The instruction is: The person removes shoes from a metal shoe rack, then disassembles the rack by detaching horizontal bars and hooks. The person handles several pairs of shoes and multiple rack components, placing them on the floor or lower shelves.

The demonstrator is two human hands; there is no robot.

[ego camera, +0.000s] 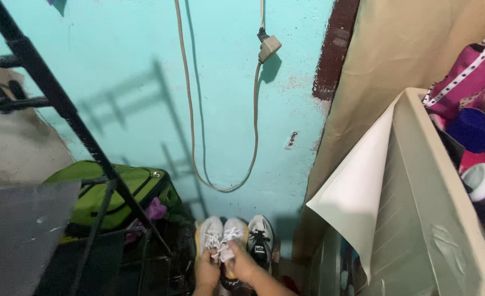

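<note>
A pair of white lace-up sneakers [221,234] stands toes against the turquoise wall at the bottom centre of the head view. My left hand [207,270] rests on the heel of the left sneaker, fingers at its laces. My right hand [241,264] grips the heel of the right sneaker of the pair. Beside them to the right stands a third white sneaker with black laces [260,240], which neither hand touches.
A green suitcase [123,193] lies left of the shoes under a black metal frame [61,104]. A beige cable with a plug [269,48] hangs on the wall. At right a beige cabinet [418,192] holds a pink bag, a blue lid and jars.
</note>
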